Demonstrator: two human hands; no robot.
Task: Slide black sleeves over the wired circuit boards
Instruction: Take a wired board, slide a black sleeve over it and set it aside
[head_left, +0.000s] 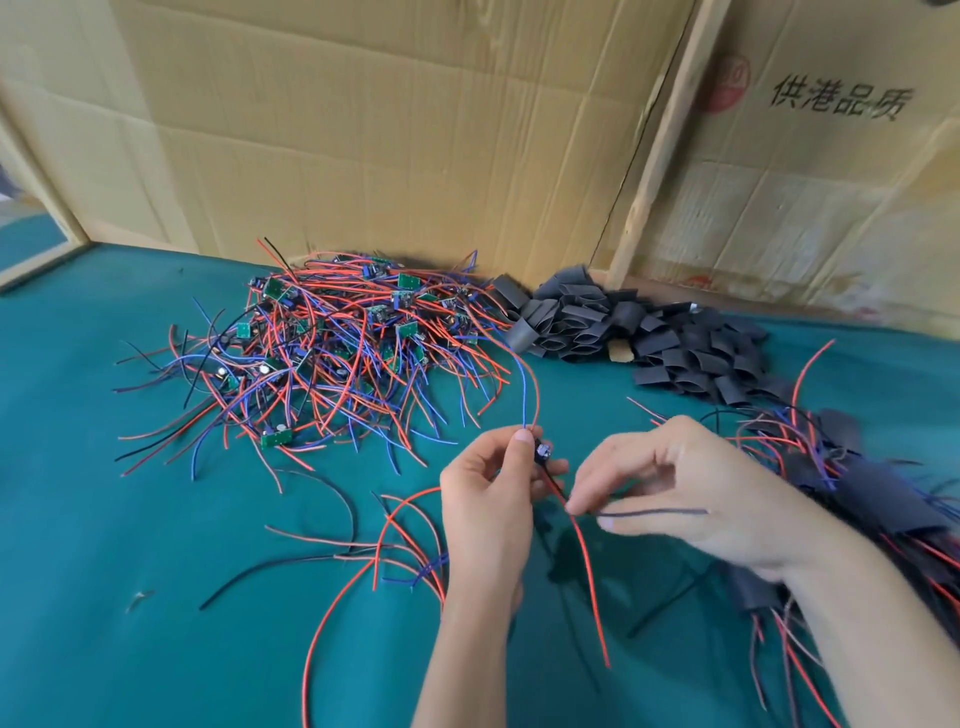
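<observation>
My left hand (488, 488) pinches a small wired circuit board (543, 451) upright; blue and red wires rise from it toward the pile. A red wire (584, 561) and a black wire hang below the board. My right hand (675, 493) pinches those lower wires near the board and holds a flat black sleeve (654, 513), seen edge-on, between thumb and fingers. A heap of bare wired boards (337, 353) lies at the back left. Loose black sleeves (623, 332) are piled at the back centre.
A green cloth (130, 519) covers the table. Sleeved boards with wires (857, 493) are stacked at the right. Loose red and black wires (363, 545) lie in front of my left hand. Cardboard walls (415, 130) close off the back.
</observation>
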